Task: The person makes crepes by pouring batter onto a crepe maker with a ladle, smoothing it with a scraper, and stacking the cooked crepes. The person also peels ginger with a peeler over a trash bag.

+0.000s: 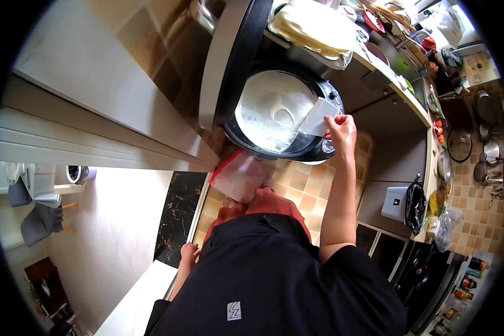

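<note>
My right hand [341, 133] is closed on a flat white scraper [317, 119], pinching its outer end. The scraper's far edge rests at the right side of a layer of pale batter [263, 112] spread over a round black electric griddle [246, 144]. A curved ridge shows in the middle of the batter. Down at my left side, my left hand [189, 253] hangs beside my black shirt, fingers loosely bent, with nothing visible in it. Beyond the griddle lies a stack of thin pale flat sheets [313, 31] on a tray.
A translucent bag with a red edge [239, 176] is below the griddle. Cabinets [395, 126] and a white bin [395, 201] with a black bag line the right. Pan lids hang at far right. A white door [106, 106] stands at left.
</note>
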`<state>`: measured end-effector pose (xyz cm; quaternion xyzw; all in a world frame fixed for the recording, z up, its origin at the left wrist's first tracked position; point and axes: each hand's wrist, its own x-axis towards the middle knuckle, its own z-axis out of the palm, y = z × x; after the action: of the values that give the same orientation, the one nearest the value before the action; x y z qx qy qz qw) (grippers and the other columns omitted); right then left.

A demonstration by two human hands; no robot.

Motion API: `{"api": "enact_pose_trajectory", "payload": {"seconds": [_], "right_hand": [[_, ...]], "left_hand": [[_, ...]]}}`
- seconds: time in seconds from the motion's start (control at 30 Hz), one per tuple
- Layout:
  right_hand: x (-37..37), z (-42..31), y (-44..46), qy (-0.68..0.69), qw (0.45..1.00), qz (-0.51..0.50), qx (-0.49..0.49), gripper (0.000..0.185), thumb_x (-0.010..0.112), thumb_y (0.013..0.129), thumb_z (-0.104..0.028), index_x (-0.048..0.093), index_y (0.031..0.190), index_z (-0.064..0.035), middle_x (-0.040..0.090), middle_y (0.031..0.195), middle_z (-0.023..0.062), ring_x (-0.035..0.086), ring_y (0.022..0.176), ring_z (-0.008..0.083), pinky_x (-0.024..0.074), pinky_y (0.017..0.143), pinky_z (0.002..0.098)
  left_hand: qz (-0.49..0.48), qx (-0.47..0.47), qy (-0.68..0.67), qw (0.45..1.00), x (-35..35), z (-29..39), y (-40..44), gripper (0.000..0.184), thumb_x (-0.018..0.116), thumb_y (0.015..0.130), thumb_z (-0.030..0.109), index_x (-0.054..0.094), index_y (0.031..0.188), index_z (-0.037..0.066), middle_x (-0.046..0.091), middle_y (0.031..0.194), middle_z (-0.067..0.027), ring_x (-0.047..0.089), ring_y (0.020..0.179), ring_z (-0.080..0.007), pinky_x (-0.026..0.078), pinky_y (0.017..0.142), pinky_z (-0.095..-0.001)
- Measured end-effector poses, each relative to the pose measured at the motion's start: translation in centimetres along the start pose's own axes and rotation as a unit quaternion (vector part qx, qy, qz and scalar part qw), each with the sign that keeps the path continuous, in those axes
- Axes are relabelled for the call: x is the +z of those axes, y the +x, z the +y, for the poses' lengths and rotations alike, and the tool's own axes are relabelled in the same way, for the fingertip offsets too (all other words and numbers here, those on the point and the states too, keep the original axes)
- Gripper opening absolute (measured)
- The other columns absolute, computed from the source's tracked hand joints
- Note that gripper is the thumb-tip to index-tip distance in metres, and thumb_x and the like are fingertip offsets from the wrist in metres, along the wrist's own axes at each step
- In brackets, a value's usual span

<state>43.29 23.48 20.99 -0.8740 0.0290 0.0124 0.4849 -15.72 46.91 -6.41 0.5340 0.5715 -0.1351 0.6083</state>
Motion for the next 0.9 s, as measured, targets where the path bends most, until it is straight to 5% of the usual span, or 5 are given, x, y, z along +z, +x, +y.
{"api": "enact_pose_trajectory", "payload": {"seconds": [0.23,0.33,0.4,0.5,0.9], "right_hand": [[-1.7,-4.7,-1.9,0.0,0.979,0.079,-0.188,0.024,0.071,0.086,-0.017,0.054,0.091,-0.0013,0.059,0.074,0.0069,0.055,0.059,0.0142,0.0484,0.054,0.0299],[0.7,0.0,-0.3,-0.061,0.996,-0.039,-0.05,0.025,0.071,0.084,-0.017,0.05,0.086,-0.0022,0.057,0.073,0.0073,0.057,0.06,0.0162,0.0484,0.056,0.0321],[0.6,-0.5,-0.5,0.011,0.996,-0.016,-0.082,0.025,0.07,0.085,-0.016,0.05,0.087,-0.0011,0.056,0.071,0.0065,0.056,0.058,0.0147,0.0483,0.055,0.0306],[0.2,-2.2,-0.1,0.015,0.99,-0.041,-0.137,0.022,0.071,0.084,-0.012,0.053,0.089,-0.0003,0.056,0.073,0.0041,0.053,0.064,0.013,0.0471,0.06,0.0269],[3.9,-6.6,6.3,-0.167,0.777,-0.526,-0.305,0.016,0.071,0.082,-0.01,0.062,0.093,-0.0025,0.063,0.08,0.0021,0.057,0.074,0.0105,0.0483,0.067,0.0276]], "left_hand": [[0.017,-0.007,-0.041,0.999,0.3,-1.3,2.2,0.016,0.058,0.079,0.004,0.052,0.091,0.013,0.055,0.085,-0.0021,0.056,0.082,-0.0188,0.048,0.076,-0.0417],[0.047,-0.106,-0.158,0.981,1.3,-0.4,1.5,0.023,0.059,0.079,0.005,0.053,0.1,0.01,0.056,0.087,-0.003,0.056,0.085,-0.0193,0.049,0.078,-0.0428],[0.077,-0.114,-0.155,0.978,2.4,-0.3,1.0,0.032,0.058,0.079,0.005,0.053,0.111,0.007,0.058,0.09,-0.0053,0.058,0.088,-0.0208,0.05,0.078,-0.0433],[0.078,-0.11,-0.183,0.974,3.3,-1.0,-1.0,0.021,0.055,0.08,0.005,0.054,0.101,0.009,0.059,0.095,-0.0093,0.058,0.088,-0.0243,0.05,0.078,-0.044],[0.104,-0.161,-0.292,0.937,9.4,-4.9,-3.7,0.048,0.047,0.084,0.006,0.044,0.132,0.003,0.058,0.118,-0.0175,0.054,0.112,-0.0294,0.049,0.087,-0.044]]}}
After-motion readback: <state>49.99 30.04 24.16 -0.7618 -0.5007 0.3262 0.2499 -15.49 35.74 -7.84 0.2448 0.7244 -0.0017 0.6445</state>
